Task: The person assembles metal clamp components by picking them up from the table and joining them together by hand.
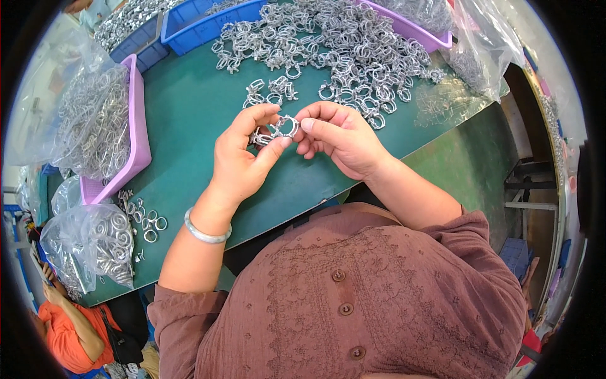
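Above the table's near edge, my left hand (pixel 235 156) is closed on a few silver-coloured metal rings, one round ring (pixel 289 126) standing up between thumb and fingers. More ring pieces (pixel 260 137) sit against its palm side, partly hidden by the fingers. From the right, my right hand (pixel 347 140) pinches that round ring's edge with thumb and forefinger, its other fingers curled below. Just beyond my hands lies a small group of rings (pixel 273 93) on the green table top (pixel 189 126). A big heap of similar rings (pixel 353 50) spreads behind it.
At left, a pink tray (pixel 140 126) holds a clear bag of metal pieces. A smaller bag of spiral pieces (pixel 113 240) and loose rings (pixel 151 222) lie nearer. Blue bins (pixel 202 28) and another pink tray (pixel 416 31) stand behind. Someone in orange (pixel 72 338) is at lower left.
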Demonstrator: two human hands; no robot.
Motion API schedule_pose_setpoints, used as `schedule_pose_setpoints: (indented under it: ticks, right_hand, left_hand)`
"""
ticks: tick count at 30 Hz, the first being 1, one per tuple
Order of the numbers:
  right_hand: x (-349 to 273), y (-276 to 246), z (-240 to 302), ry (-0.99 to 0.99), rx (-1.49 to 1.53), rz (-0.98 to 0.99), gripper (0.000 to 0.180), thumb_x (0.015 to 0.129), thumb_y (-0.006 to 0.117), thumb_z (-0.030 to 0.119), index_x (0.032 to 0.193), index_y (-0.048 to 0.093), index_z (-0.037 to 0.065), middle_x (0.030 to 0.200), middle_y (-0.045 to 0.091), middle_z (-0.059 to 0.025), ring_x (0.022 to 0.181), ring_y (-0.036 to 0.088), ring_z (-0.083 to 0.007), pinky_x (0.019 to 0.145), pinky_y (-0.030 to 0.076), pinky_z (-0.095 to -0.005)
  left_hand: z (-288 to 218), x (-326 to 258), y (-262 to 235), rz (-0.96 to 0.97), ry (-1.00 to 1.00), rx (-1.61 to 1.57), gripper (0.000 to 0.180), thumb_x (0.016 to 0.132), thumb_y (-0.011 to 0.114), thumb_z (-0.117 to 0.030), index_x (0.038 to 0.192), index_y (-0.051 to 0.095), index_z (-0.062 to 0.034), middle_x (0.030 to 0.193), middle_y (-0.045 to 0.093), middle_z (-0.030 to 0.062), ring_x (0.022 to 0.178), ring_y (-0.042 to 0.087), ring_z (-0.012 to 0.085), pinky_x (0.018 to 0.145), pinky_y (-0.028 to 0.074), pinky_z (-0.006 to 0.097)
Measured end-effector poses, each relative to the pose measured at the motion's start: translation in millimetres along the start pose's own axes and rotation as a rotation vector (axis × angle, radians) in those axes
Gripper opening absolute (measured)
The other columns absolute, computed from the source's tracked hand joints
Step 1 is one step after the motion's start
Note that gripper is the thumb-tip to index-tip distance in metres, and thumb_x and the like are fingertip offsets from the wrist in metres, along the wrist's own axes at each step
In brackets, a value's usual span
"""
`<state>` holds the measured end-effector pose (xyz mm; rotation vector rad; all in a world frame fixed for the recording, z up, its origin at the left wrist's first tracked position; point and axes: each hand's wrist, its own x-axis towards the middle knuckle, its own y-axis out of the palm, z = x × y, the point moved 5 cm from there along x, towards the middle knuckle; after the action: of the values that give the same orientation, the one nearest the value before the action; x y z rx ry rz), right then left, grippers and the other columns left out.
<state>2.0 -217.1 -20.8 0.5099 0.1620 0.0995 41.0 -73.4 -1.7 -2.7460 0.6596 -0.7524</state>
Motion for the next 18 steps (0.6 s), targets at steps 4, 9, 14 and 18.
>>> schedule_pose_setpoints:
  ticks: [4,9,14,18]
  right_hand:
    - [0.8,-2.6,1.3,-0.011,-0.031,-0.005,0.012,0.084,0.053,0.011,0.091,0.056,0.002,0.078,0.059,-0.0051,0.065,0.057,-0.0106,0.059,0.047,-0.0216]
    - [0.5,-4.1,1.3,-0.012,-0.056,0.022,0.013,0.086,0.051,0.01,0.095,0.055,0.001,0.082,0.06,-0.0062,0.068,0.058,-0.012,0.062,0.048,-0.0238]
    - [-1.4,-1.4,2.4,-0.02,-0.055,0.002,0.012,0.083,0.055,0.011,0.091,0.056,0.002,0.079,0.059,-0.0043,0.066,0.056,-0.0095,0.06,0.046,-0.0213]
    - [-1.7,-1.3,3.5,-0.032,-0.083,0.004,0.012,0.083,0.056,0.01,0.091,0.057,0.002,0.078,0.059,-0.0036,0.066,0.056,-0.0089,0.061,0.045,-0.0212]
  left_hand:
    - [-0.5,0.6,2.2,0.08,-0.027,-0.028,0.036,0.073,0.064,0.001,0.108,0.054,-0.0016,0.093,0.058,0.005,0.08,0.053,0.01,0.071,0.043,0.023]
    - [-1.2,1.0,2.9,0.104,-0.028,-0.053,0.034,0.073,0.064,0.001,0.106,0.056,-0.0016,0.092,0.058,0.0037,0.079,0.053,0.0096,0.07,0.044,0.022]
    - [-1.3,0.0,3.7,0.114,-0.045,-0.085,0.034,0.073,0.065,0.001,0.105,0.056,-0.0017,0.092,0.058,0.0033,0.079,0.053,0.0091,0.07,0.044,0.022]
    - [-2.0,0.8,3.9,0.111,-0.045,-0.098,0.033,0.073,0.065,0.001,0.104,0.056,-0.0022,0.091,0.058,0.0029,0.078,0.053,0.0085,0.07,0.044,0.021]
